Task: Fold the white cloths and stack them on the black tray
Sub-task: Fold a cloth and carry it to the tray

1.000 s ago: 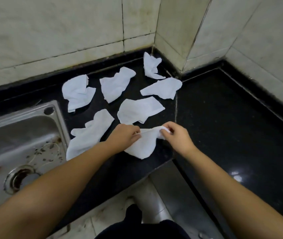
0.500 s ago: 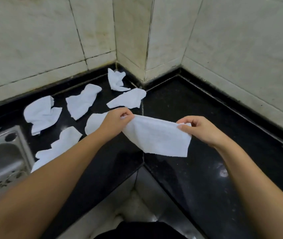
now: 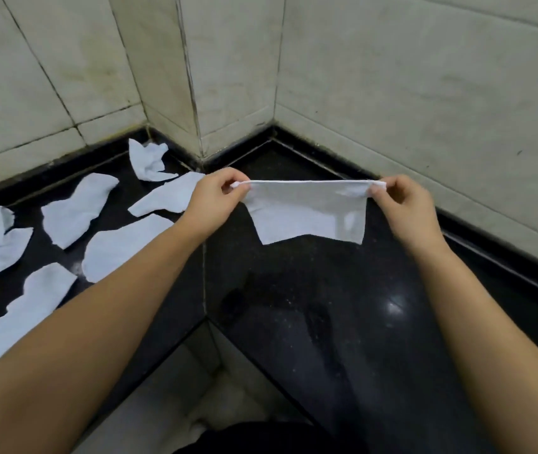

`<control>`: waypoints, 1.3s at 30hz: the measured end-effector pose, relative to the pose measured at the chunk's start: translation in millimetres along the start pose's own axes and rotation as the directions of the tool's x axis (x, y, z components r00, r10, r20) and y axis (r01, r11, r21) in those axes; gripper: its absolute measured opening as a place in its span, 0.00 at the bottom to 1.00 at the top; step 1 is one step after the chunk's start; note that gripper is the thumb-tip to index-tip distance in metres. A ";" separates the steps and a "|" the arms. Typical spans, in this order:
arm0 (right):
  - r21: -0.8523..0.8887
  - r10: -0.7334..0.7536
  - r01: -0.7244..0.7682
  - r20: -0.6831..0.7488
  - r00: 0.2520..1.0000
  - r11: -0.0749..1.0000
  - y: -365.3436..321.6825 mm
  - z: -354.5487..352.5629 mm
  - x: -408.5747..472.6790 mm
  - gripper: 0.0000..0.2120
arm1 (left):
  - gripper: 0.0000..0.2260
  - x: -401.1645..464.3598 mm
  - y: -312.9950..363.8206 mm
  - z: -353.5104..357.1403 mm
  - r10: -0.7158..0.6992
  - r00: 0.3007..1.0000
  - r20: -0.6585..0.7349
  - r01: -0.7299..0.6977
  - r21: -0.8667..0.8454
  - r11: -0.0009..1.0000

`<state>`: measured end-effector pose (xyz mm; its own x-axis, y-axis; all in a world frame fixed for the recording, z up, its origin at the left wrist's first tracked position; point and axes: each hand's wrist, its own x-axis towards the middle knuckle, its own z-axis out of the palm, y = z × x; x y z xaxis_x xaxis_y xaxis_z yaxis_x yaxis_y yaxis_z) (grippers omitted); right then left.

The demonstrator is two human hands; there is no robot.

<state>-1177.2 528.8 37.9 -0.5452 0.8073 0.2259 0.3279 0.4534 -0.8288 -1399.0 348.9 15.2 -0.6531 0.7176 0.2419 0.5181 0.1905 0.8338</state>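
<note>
Both pinching, left hand (image 3: 215, 198), right hand (image 3: 403, 204), cloth (image 3: 307, 211)

Held cloth (image 3: 307, 213): plain white, no print, faint grey shading in the folds. Loose cloths (image 3: 77, 208) on the left: same white, slight bluish cast. Table (image 3: 326, 306): glossy black stone with fine pale speckles and a bright glare spot. Wall tiles (image 3: 408, 93): off-white, faint grey veining, dark stained grout. Black skirting strip along the wall base.
</note>
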 end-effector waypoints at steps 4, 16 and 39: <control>0.008 0.054 -0.057 0.210 0.976 0.998 28.9 -23.0 -16.7 0.06 | 0.06 -24.3 -2.4 13.8 -0.064 0.970 0.235 0.094 -0.119 0.988; -0.233 0.428 -0.373 0.659 0.618 0.898 133.2 -10.6 -114.5 0.06 | 0.03 -106.1 -77.1 54.2 -0.436 0.619 0.653 0.359 0.258 0.897; -0.591 0.260 0.125 0.522 0.812 0.797 93.3 141.2 -35.0 0.18 | 0.26 -104.7 -109.5 105.0 -0.330 0.921 0.206 0.125 0.648 0.752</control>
<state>-1236.4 489.5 -119.7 -0.7605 0.5764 -0.2989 0.6492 0.6853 -0.3301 -1329.3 323.3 -153.5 -0.6589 0.7361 -0.1547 0.6658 0.6665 0.3354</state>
